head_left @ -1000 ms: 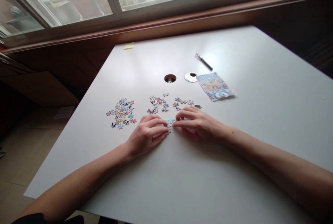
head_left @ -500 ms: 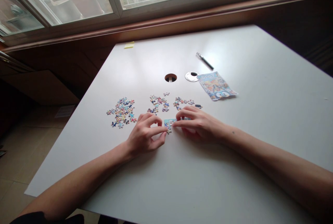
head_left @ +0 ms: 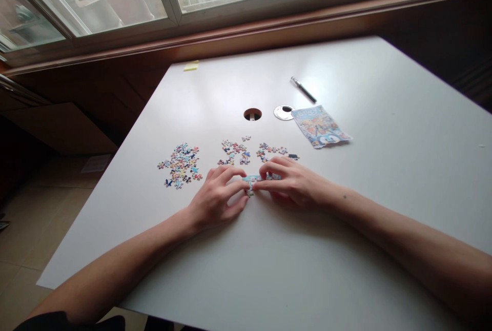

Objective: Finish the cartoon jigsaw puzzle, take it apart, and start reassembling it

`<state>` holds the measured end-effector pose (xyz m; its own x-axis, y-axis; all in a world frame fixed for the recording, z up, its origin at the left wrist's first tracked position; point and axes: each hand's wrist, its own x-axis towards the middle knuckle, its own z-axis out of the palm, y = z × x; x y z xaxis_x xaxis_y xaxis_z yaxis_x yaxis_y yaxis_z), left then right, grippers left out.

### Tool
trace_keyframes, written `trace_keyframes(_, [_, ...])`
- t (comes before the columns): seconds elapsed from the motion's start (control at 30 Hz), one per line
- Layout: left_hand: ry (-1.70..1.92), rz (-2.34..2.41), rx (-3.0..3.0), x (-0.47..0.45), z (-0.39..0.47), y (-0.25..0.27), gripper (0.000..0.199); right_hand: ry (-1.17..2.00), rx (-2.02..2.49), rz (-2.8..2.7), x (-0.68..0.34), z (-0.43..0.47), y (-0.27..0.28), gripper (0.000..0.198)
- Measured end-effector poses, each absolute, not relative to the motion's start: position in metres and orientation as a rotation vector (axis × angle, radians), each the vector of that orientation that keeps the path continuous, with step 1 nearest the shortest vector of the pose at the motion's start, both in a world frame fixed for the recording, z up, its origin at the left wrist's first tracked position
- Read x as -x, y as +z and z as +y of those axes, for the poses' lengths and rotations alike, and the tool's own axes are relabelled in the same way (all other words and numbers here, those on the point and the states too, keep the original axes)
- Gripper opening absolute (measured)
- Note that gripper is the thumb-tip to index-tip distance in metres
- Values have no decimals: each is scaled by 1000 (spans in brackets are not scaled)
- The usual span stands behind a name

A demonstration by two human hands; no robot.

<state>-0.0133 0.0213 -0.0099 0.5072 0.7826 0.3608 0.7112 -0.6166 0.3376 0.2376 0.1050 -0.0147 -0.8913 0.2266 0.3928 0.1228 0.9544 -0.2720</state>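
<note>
A small strip of joined jigsaw puzzle pieces [head_left: 253, 178], mostly light blue, lies flat on the white table between my hands. My left hand [head_left: 218, 195] grips its left edge, with curled fingertips at the upper corner and thumb lower down near a pale piece [head_left: 250, 194]. From the other side my right hand [head_left: 290, 181] bends over the strip, its fingertips pressed on the pieces and hiding part of them. Beyond the hands lie loose puzzle pieces: a large pile [head_left: 180, 164] to the left, a middle cluster [head_left: 235, 151] and a right cluster [head_left: 269, 150].
A printed picture sheet [head_left: 321, 127] lies right of the clusters, touching a round metal cover [head_left: 283, 112]. Behind it rests a dark pen [head_left: 303, 90]. A round hole [head_left: 252, 115] opens in the white table [head_left: 238, 269]. A yellow note [head_left: 191, 66] sticks near the far edge.
My left hand's fingers have shifted slightly right and stretched forward onto the strip's left corner. My right hand has hardly moved.
</note>
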Motion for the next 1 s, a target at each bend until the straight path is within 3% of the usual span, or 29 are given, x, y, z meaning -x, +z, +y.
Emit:
trace_keyframes(0.27, [728,1396,-2564,13,23,-10,29,327,233,-2697,-238,104,-15,36])
trace_keyframes(0.53, [771,1319,-2630,12,21,-9,12,377,353,-2530,-237,106,-22,22])
trace_keyframes(1.0, [891,1251,-2664,12,21,-8,10,377,385,-2527,-236,105,-22,18])
